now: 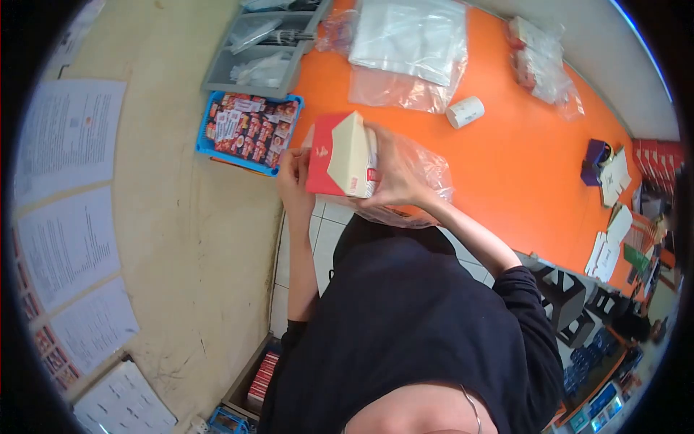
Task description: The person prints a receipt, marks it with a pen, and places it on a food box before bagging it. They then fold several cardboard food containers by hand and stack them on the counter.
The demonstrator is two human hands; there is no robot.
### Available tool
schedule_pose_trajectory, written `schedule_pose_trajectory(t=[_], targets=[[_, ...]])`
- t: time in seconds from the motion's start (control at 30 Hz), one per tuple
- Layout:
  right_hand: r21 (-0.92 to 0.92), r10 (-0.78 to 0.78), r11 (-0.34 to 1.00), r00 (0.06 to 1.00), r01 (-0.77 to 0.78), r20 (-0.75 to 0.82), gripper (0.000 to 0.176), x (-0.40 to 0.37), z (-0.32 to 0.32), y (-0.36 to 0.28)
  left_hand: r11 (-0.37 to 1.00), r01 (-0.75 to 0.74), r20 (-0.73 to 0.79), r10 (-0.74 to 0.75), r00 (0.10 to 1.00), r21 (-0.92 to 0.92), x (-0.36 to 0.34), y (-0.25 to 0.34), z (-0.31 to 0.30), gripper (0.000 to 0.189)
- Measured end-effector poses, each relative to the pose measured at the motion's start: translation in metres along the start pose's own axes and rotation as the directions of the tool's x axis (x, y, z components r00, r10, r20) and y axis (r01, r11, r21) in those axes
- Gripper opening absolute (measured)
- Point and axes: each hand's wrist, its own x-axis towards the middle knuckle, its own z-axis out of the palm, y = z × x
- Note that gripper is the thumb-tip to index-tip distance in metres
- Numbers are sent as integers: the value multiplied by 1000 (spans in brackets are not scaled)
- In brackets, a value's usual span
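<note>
A red and cream cardboard box (331, 155) is between my two hands above the near edge of the orange table (513, 173). My left hand (293, 173) is closed, its curled fingers at the box's red left side; the fingertips are partly hidden. On the cream right side, my right hand (396, 168) grips the box with thumb and fingers spread along it. Under my right hand and wrist lies a clear plastic bag (431, 173), crumpled and partly hidden by the hand and box. What the box holds cannot be seen.
To the left stand a blue basket (204, 137) of printed cards and a grey divided tray (269, 92). Farther back lie a stack of clear plastic bags (408, 40), a white paper roll (465, 112) and wrapped packs (536, 58). A wall (166, 217) borders the left.
</note>
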Motion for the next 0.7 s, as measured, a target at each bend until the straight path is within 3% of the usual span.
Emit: schedule_pose_trajectory(t=[0.07, 0.13, 0.2, 0.27, 0.33, 0.37, 0.4, 0.43, 0.53, 0.63, 0.67, 0.7], targets=[[-371, 151, 926, 970, -70, 193, 107, -10, -10, 10, 1000, 25, -71, -25, 997, -4, 2, -1, -13, 16], [-460, 123, 888, 959, 9, 257, 102, -18, -19, 18, 999, 52, -132, -54, 990, -17, 7, 1, -21, 17], [-753, 247, 566, 803, 335, 543, 100, -19, -25, 6, 995, 46, -87, -38, 995, 89, 7, 3, -23, 17], [-797, 328, 520, 790, 308, 519, 99, -14, -17, -2, 999, 34, -26, -34, 999, 31, 9, -1, -18, 17], [-793, 255, 607, 935, 43, 246, 102, -4, -5, 0, 999, 9, 32, -7, 999, -49, 11, 1, -13, 17], [-812, 240, 584, 958, -12, 159, 104, 4, 5, 5, 989, 121, 93, -113, 989, -80, 11, 9, -14, 17], [-817, 241, 576, 959, -17, 150, 104, 10, 14, 15, 967, 233, 157, -216, 964, -101, 12, 13, -15, 17], [-855, 265, 518, 954, -19, 139, 107, 15, 23, 31, 968, 230, 164, -211, 963, -103, 15, 11, -14, 17], [-903, 352, 429, 924, -18, 149, 109, 13, 42, 67, 982, 102, 171, -74, 983, -160, 29, -9, -16, 17], [-893, 270, 443, 936, 87, 225, 96, 5, 26, 62, 998, -20, 104, 27, 994, -67, 52, -28, -26, 16], [-872, 279, 484, 930, 80, 240, 91, 1, 8, 46, 983, -42, 27, 47, 999, -177, 59, -26, -29, 14], [-883, 390, 463, 876, 79, 284, 83, -5, -17, 32, 957, -70, -53, 57, 997, -282, 65, -23, -32, 13]])
